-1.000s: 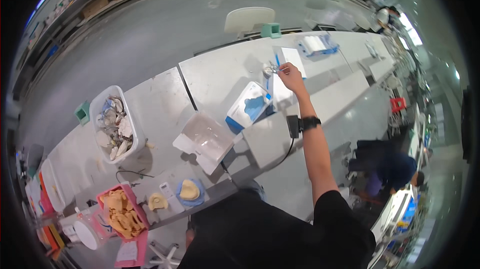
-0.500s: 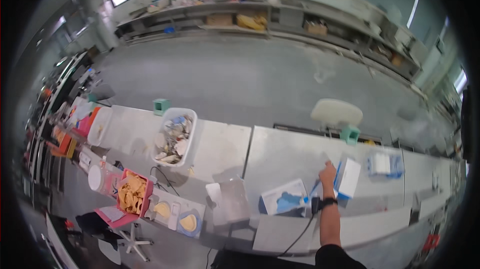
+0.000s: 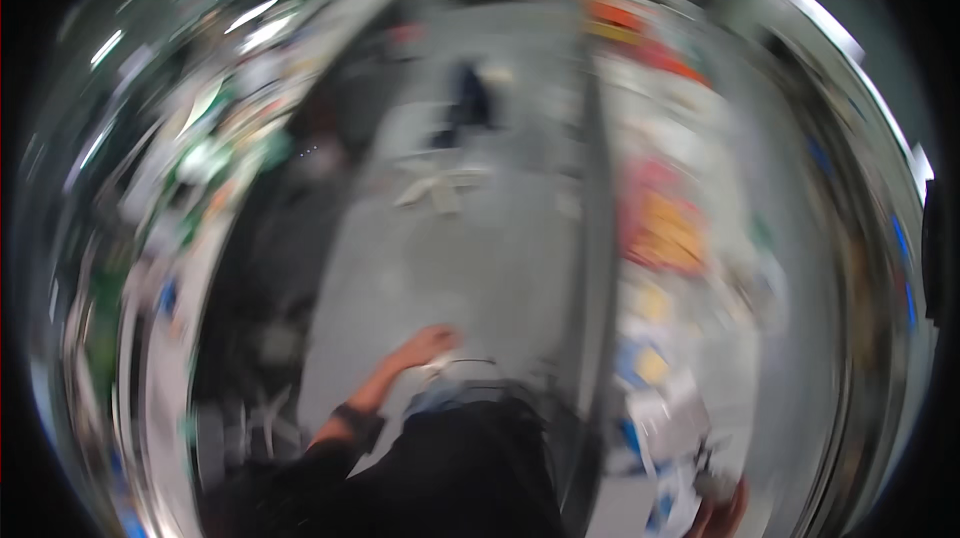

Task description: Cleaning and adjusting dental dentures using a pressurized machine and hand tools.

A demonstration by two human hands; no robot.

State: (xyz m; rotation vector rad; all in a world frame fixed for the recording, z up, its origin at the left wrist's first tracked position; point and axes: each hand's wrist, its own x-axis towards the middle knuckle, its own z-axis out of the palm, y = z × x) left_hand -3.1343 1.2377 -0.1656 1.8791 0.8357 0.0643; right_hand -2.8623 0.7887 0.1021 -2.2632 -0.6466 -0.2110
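The whole view is smeared by motion, so fine detail is lost. The right hand (image 3: 728, 510) is at the lower right, over the white counter (image 3: 738, 393); its fingers close on a grey object (image 3: 715, 485) with thin dark parts just above it, too blurred to name more closely. Just beside that object, toward the upper left, is a translucent plastic box (image 3: 672, 420). The left hand (image 3: 434, 342) hangs well apart from the counter, above the grey floor (image 3: 455, 258), near the person's dark-clothed lap; blur hides its fingers, so I cannot tell whether it holds anything.

Farther up the counter, a tan cast (image 3: 653, 368) lies on a blue pad (image 3: 629, 360), with a second tan piece (image 3: 654, 302) near it. Beyond them is a pink basket (image 3: 645, 178) filled with orange-tan pieces (image 3: 668, 235). Orange trays (image 3: 612, 14) are at the far end. On the floor ahead is a pale, star-shaped chair base (image 3: 441, 188), with a dark garment (image 3: 471, 98) above it.
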